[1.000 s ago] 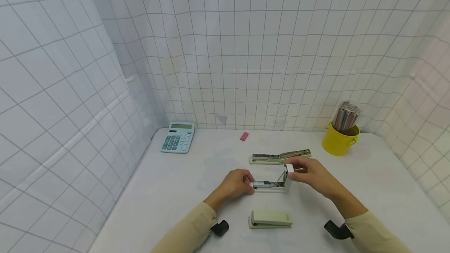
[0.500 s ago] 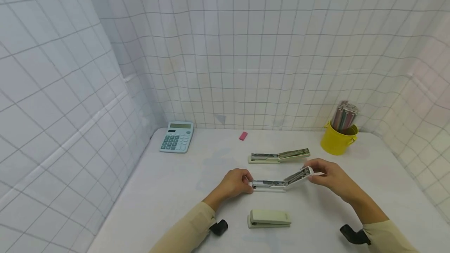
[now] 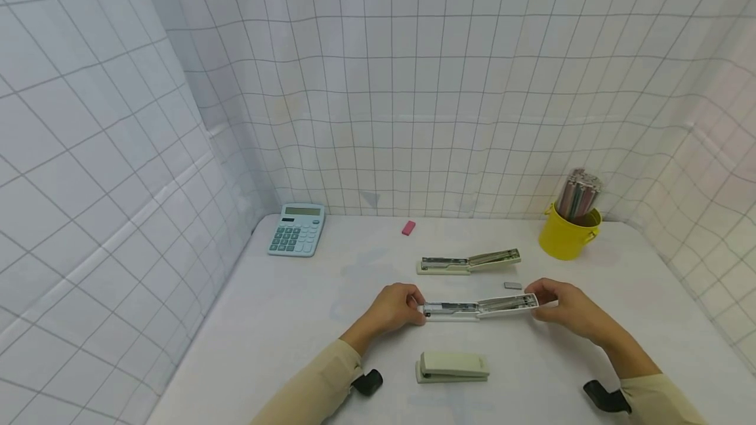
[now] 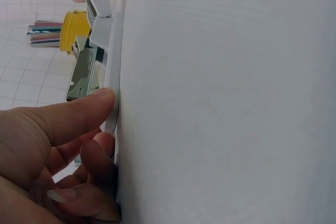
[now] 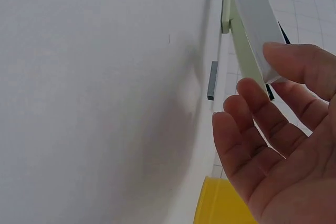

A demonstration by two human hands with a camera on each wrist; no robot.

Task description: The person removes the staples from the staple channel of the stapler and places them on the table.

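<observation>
A white stapler (image 3: pixel 478 309) lies spread nearly flat on the white table, its metal inside showing. My left hand (image 3: pixel 394 305) pinches the left end of its base; in the left wrist view the thumb (image 4: pixel 86 111) presses the base's edge. At the other end, my right hand (image 3: pixel 564 307) holds the tip of the folded-back top arm (image 5: pixel 257 22) between thumb and fingers. A small grey strip of staples (image 3: pixel 512 285) lies just behind that arm. Farther back is a pale green stapler (image 3: pixel 469 263), also folded open. Nearest me sits a closed pale green stapler (image 3: pixel 453 366).
A yellow bucket (image 3: pixel 561 241) with a bundle of pencil-like sticks (image 3: pixel 581 192) stands at the back right. At the back left lies a light blue calculator (image 3: pixel 297 231). A pink eraser-like block (image 3: pixel 409 227) is near the grid-patterned back cloth (image 3: pixel 390 117).
My right hand has swung the white stapler's top arm from upright over to the right, almost down to the table. The staple strip behind it has come into sight. My left hand stays put.
</observation>
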